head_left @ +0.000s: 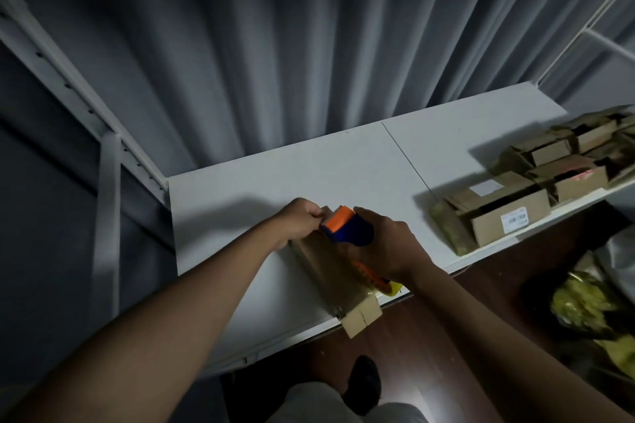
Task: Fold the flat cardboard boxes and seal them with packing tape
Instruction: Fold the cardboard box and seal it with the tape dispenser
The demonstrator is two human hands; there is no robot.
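Observation:
A long, narrow cardboard box (330,282) lies on the white table (275,168), its near end sticking out over the table's front edge. Clear tape shines along its top. My right hand (388,247) grips an orange and blue tape dispenser (347,225) held over the box's far end. My left hand (299,220) is curled at that far end, pinching the box or the tape just beside the dispenser's blade; which one is hidden by the fingers.
Several folded cardboard boxes (508,213) are piled at the table's right end, one with a barcode label. A yellow-green bag (594,306) sits on the wooden floor to the right. White shelf posts (108,216) rise on the left; grey curtains hang behind.

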